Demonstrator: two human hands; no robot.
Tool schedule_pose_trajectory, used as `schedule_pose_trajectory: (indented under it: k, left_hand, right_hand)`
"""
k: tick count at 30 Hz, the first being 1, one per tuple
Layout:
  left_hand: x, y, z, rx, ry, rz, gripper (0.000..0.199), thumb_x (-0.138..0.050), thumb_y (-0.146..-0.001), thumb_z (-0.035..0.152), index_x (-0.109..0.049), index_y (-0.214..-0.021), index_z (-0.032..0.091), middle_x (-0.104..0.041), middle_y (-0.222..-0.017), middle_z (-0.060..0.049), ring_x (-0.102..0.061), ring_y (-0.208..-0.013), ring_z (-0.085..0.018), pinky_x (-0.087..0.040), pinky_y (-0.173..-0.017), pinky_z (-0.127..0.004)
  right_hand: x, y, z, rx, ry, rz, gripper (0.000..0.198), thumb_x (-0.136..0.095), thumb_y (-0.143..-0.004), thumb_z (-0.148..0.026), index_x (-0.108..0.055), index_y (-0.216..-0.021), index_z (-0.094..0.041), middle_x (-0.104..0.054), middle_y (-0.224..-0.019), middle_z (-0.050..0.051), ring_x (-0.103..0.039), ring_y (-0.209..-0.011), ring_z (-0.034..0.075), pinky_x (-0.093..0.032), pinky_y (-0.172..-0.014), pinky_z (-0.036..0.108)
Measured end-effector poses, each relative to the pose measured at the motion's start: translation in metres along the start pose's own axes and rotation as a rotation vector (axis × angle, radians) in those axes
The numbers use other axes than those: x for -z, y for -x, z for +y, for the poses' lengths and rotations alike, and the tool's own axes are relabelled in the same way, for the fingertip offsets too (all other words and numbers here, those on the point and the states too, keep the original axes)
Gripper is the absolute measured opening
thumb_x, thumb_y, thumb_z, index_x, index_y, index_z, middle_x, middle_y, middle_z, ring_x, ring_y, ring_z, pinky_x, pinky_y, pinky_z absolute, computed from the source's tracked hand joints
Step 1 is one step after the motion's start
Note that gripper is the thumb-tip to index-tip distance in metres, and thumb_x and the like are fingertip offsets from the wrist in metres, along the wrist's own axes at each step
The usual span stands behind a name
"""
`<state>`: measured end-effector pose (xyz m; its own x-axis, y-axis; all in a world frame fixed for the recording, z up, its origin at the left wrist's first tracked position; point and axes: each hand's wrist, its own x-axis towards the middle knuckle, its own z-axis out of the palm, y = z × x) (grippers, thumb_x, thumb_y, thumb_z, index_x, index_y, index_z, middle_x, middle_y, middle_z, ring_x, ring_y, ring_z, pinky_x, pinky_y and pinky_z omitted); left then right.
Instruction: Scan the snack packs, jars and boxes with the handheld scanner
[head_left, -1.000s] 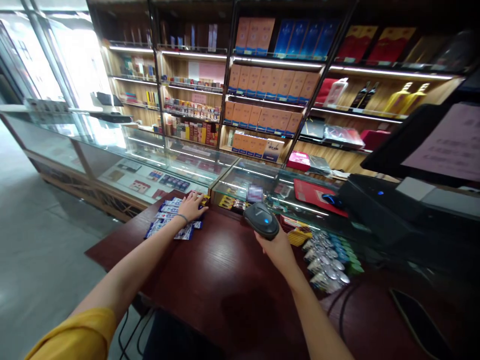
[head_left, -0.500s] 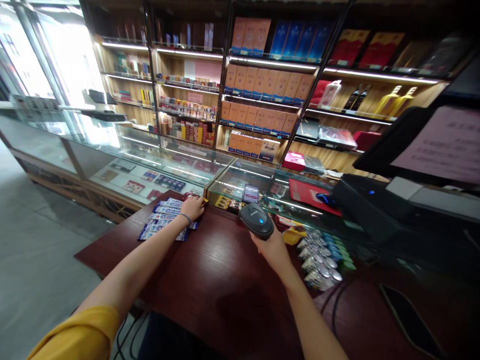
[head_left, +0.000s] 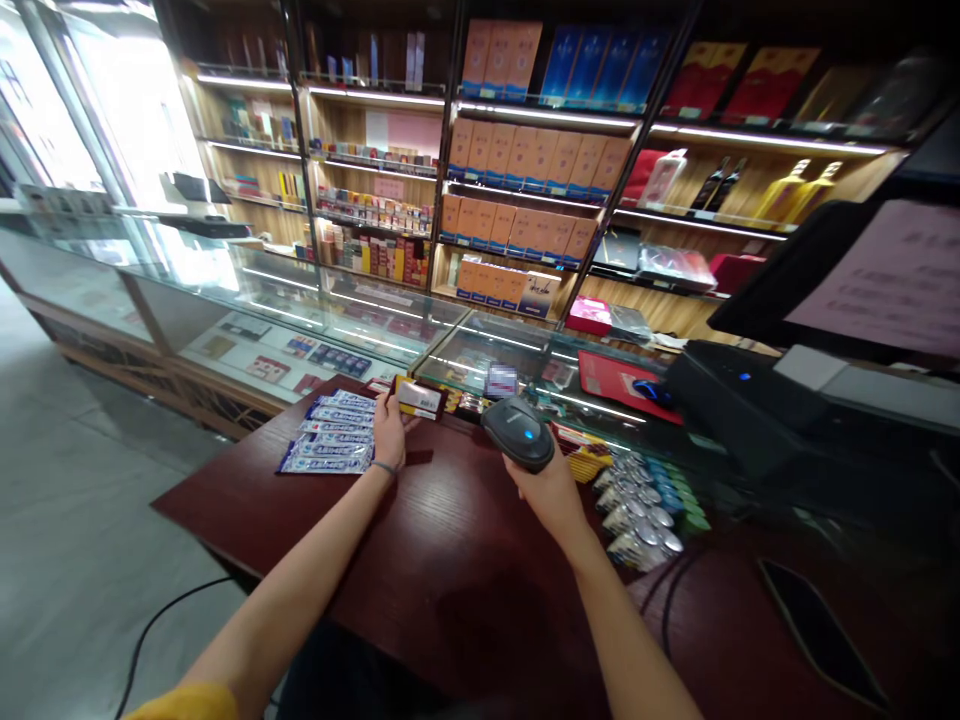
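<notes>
My left hand (head_left: 390, 432) is closed on a small flat package (head_left: 418, 398), yellow and dark with a white barcode label turned up. It is held just above the far edge of the dark red wooden table (head_left: 435, 560). Left of that hand lie several blue-and-white long packets (head_left: 330, 440) in a row. In my right hand (head_left: 551, 485) is a black barcode scanner (head_left: 519, 432) with a blue light on top, its head pointing toward the far side and left. The scanner and the package are apart.
Several silver-lidded small containers (head_left: 637, 510) and yellow packs (head_left: 587, 466) stand right of my right hand. A phone (head_left: 821, 630) lies at the right. Beyond the table are a glass display counter (head_left: 375, 330), a red mouse pad (head_left: 619, 385) and a black monitor (head_left: 795, 270).
My left hand has lifted the package off the pile at the table's far edge and tilted it, label up. The scanner has shifted slightly to the right.
</notes>
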<state>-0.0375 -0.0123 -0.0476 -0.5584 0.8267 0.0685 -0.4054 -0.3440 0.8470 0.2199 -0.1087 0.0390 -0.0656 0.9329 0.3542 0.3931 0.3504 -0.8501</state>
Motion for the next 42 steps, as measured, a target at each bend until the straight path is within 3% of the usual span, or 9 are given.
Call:
schedule_pose_trajectory:
  k: [2, 5, 11, 17, 22, 25, 31, 36, 42]
  left_hand:
    - [0.001, 0.008, -0.003, 0.129, 0.2, -0.023, 0.021, -0.054, -0.098, 0.037, -0.055, -0.115, 0.026, -0.07, -0.111, -0.004, -0.072, -0.087, -0.016, -0.059, -0.088, -0.042]
    - [0.005, 0.012, -0.003, 0.211, 0.338, -0.038, 0.015, -0.053, -0.1, 0.036, -0.055, -0.111, 0.025, -0.071, -0.115, -0.005, -0.073, -0.093, -0.018, -0.057, -0.095, -0.046]
    - [0.009, 0.014, 0.003, 0.251, 0.437, -0.089, 0.024, -0.048, -0.102, 0.038, -0.054, -0.122, 0.026, -0.067, -0.13, -0.01, -0.07, -0.112, -0.022, -0.052, -0.105, -0.049]
    - [0.007, 0.017, 0.005, 0.264, 0.451, -0.111, 0.029, -0.048, -0.102, 0.035, -0.052, -0.129, 0.024, -0.061, -0.139, -0.014, -0.067, -0.119, -0.024, -0.049, -0.108, -0.05]
    - [0.009, 0.013, -0.002, 0.237, 0.363, -0.089, 0.026, -0.048, -0.102, 0.042, -0.055, -0.12, 0.024, -0.066, -0.131, -0.01, -0.071, -0.109, -0.021, -0.054, -0.102, -0.047]
    - [0.011, 0.012, -0.006, 0.192, 0.28, -0.123, 0.028, -0.059, -0.096, 0.042, -0.054, -0.119, 0.027, -0.069, -0.124, -0.006, -0.071, -0.104, -0.019, -0.056, -0.098, -0.044]
    - [0.004, 0.017, -0.003, 0.051, 0.152, -0.209, 0.058, -0.079, -0.074, 0.025, -0.051, -0.125, 0.029, -0.069, -0.116, -0.003, -0.07, -0.101, -0.015, -0.056, -0.096, -0.039]
    - [-0.02, 0.021, 0.007, 0.037, 0.124, -0.265, 0.057, -0.084, -0.071, 0.029, -0.051, -0.118, 0.026, -0.07, -0.108, -0.002, -0.07, -0.092, -0.015, -0.059, -0.087, -0.036]
    - [-0.072, 0.032, 0.013, -0.002, -0.02, -0.396, 0.043, -0.079, -0.076, 0.037, -0.058, -0.108, 0.02, -0.073, -0.095, -0.003, -0.071, -0.081, -0.017, -0.059, -0.077, -0.032]
  right_hand:
    - [-0.003, 0.001, 0.001, -0.018, 0.05, -0.046, 0.046, -0.068, -0.077, -0.035, -0.057, -0.12, -0.026, -0.073, -0.081, 0.001, -0.07, -0.065, 0.022, -0.049, -0.055, 0.027]
    - [-0.008, 0.001, 0.0, -0.058, 0.182, -0.144, 0.047, -0.068, -0.078, -0.035, -0.053, -0.122, -0.031, -0.073, -0.085, 0.0, -0.074, -0.08, 0.026, -0.052, -0.064, 0.03]
    - [-0.02, 0.002, -0.006, -0.162, 0.396, -0.278, 0.044, -0.069, -0.076, -0.029, -0.055, -0.118, -0.029, -0.077, -0.099, 0.005, -0.074, -0.1, 0.032, -0.052, -0.081, 0.036]
    - [-0.02, 0.0, -0.005, -0.184, 0.393, -0.284, 0.042, -0.071, -0.074, -0.027, -0.059, -0.115, -0.027, -0.076, -0.108, 0.008, -0.071, -0.108, 0.033, -0.051, -0.088, 0.037]
    - [-0.015, 0.0, -0.002, -0.128, 0.327, -0.241, 0.038, -0.071, -0.074, -0.026, -0.058, -0.111, -0.029, -0.077, -0.097, 0.004, -0.073, -0.098, 0.031, -0.052, -0.081, 0.036]
    - [-0.011, 0.0, 0.0, -0.053, 0.263, -0.186, 0.037, -0.072, -0.074, -0.026, -0.06, -0.108, -0.03, -0.076, -0.088, 0.001, -0.074, -0.088, 0.029, -0.053, -0.073, 0.033]
    - [0.007, -0.004, 0.0, -0.027, 0.167, -0.066, 0.037, -0.073, -0.074, -0.03, -0.062, -0.11, -0.03, -0.072, -0.075, -0.001, -0.068, -0.06, 0.022, -0.048, -0.052, 0.027]
    - [0.039, -0.009, -0.007, -0.015, 0.067, 0.013, 0.043, -0.069, -0.077, -0.037, -0.06, -0.117, -0.024, -0.07, -0.074, 0.0, -0.059, -0.046, 0.016, -0.043, -0.043, 0.024]
    - [0.093, -0.007, -0.016, -0.099, -0.041, 0.107, 0.042, -0.07, -0.079, -0.042, -0.058, -0.114, -0.022, -0.061, -0.06, -0.007, -0.048, -0.036, 0.012, -0.04, -0.037, 0.024]
